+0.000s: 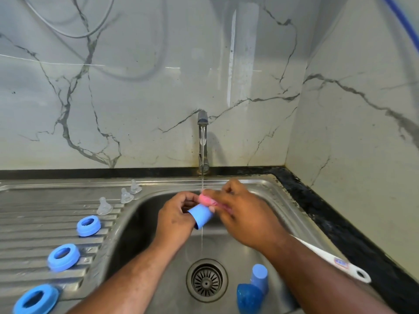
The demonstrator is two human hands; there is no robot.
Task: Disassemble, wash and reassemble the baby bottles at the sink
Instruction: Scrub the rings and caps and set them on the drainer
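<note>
- A glossy white marble-look wall [136, 109] with grey veins rises beyond both hands.
- A stainless-steel sink [260, 184] lies under the hands. Its ribbed draining board [34, 223] stretches away to the left of the left hand.
- A black speckled stone bench [340, 223] runs along to the right of the right hand.
- The left hand [174, 218] has its fingers curled round a tapered blue plastic cap [201, 215], held tilted over the basin.
- The right hand [240, 211] is blurred. Its curled fingers pinch a small pink object [206, 198] against the top of that cap; what it is cannot be told.
- A white plastic brush handle [328, 257] shows from under the right forearm, with a hanging hole at its end. Its blue-and-red label is too small to read.
- A chrome tap [202, 137] stands just beyond the hands, and its thin stream of water [202, 182] falls onto the pink object.
- Three blue plastic rings [88, 225] [63, 257] [36, 299] lie on the ribs, left of the left hand.
- A round metal drain strainer [206, 281] sits nearer the viewer than the hands.
- A dark blue translucent dome [248, 299] touches a second blue cap [259, 276], which stands upright under the right forearm.
- Three clear silicone teats [104, 206] [126, 196] [135, 186] stand left of the left hand.
</note>
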